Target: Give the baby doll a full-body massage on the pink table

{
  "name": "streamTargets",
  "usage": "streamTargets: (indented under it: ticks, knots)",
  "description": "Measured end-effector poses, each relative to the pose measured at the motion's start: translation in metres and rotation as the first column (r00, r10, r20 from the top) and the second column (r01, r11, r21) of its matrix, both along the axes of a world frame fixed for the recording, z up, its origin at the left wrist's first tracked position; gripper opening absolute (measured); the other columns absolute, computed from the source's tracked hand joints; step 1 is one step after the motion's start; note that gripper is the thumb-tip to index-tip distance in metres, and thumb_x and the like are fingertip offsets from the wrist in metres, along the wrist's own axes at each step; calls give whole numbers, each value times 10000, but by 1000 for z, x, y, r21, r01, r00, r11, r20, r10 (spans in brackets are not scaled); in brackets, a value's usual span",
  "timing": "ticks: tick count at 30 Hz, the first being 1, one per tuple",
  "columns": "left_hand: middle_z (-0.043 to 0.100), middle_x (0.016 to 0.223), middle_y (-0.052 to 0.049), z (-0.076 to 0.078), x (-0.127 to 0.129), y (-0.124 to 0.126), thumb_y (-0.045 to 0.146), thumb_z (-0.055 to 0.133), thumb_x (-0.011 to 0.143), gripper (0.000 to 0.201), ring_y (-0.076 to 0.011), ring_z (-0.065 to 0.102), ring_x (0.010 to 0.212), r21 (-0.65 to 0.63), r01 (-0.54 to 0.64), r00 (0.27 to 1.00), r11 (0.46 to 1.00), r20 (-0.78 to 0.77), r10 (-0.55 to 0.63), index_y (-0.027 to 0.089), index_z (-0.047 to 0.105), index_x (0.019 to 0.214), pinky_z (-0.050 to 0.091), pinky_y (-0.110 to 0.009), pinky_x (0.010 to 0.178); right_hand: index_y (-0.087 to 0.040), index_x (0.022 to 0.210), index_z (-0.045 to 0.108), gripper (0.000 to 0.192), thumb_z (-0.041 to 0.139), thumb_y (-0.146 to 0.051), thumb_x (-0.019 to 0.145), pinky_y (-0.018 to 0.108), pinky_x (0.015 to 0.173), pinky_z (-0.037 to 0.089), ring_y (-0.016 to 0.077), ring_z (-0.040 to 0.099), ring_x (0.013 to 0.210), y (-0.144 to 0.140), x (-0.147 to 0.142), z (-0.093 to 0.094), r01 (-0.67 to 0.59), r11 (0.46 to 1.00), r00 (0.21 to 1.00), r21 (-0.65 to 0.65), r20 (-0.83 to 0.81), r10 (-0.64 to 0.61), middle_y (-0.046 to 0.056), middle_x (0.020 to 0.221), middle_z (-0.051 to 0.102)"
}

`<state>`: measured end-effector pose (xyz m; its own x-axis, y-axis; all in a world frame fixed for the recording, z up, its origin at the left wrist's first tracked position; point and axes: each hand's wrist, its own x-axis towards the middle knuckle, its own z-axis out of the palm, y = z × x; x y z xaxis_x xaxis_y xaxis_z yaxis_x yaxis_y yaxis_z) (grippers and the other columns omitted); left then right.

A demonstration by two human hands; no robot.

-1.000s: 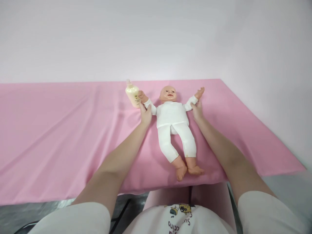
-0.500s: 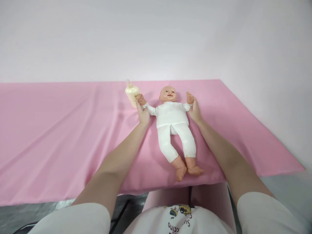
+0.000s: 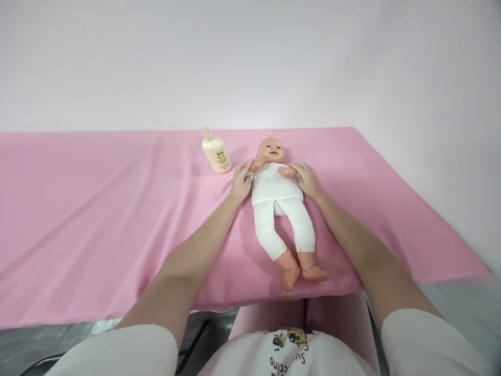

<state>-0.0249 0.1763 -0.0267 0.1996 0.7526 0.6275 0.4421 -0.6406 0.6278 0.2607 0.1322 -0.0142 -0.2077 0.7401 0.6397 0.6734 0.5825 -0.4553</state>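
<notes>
Both hands, left hand (image 3: 240, 184) & right hand (image 3: 308, 180), clasp doll (image 3: 278, 201) arms across chest; doll's long axis runs head-away, centred btwn them.

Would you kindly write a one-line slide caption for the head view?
Both hands, left hand and right hand, fold the arms of a doll across its chest on a pink sheet, a lotion bottle beside it.

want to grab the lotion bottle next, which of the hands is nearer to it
Left. The left hand lies just right of and below the lotion bottle; the right hand is beyond the doll.
</notes>
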Motion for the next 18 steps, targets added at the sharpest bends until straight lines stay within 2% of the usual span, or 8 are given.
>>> streamTargets:
  ticks: [4, 8, 13, 18]
  knots:
    - [639, 1336, -95, 3, 5, -3, 59, 438, 800, 636, -259, 555, 1277, 26, 105, 984, 994, -150, -100, 228, 611, 1388, 400, -507, 1178, -207, 1302, 617, 582, 426, -50, 775, 501, 1122, 454, 291, 589, 1225, 2, 2, -2, -43, 999, 999, 0, 24, 43, 118, 1281, 658]
    - [636, 1370, -104, 6, 6, -5, 119, 460, 849, 577, -271, 556, 1301, 33, 122, 983, 992, -139, -117, 222, 587, 1403, 391, -518, 1185, -246, 1322, 595, 584, 461, -83, 777, 537, 1139, 437, 304, 578, 1258, 4, 3, -3, -79, 997, 997, -17, -23, 78, 97, 1323, 653]
    - [565, 1476, -127, 5, 8, -8, 306, 550, 938, 509, -283, 503, 1396, 20, 130, 991, 991, 18, -130, 221, 517, 1438, 337, -499, 1232, -254, 1336, 554, 551, 515, -137, 799, 509, 1149, 447, 279, 582, 1278, 6, 1, -8, -83, 996, 971, -44, -227, 70, 91, 1344, 646]
    - [487, 1541, -157, 1, 7, -7, 408, 607, 937, 614, -275, 443, 1460, -83, 34, 967, 996, 254, -12, 205, 419, 1486, 299, -449, 1259, -243, 1362, 465, 512, 571, -288, 863, 473, 1154, 453, 252, 582, 1281, 10, 0, -13, -70, 989, 848, -130, -530, -10, 104, 1373, 608]
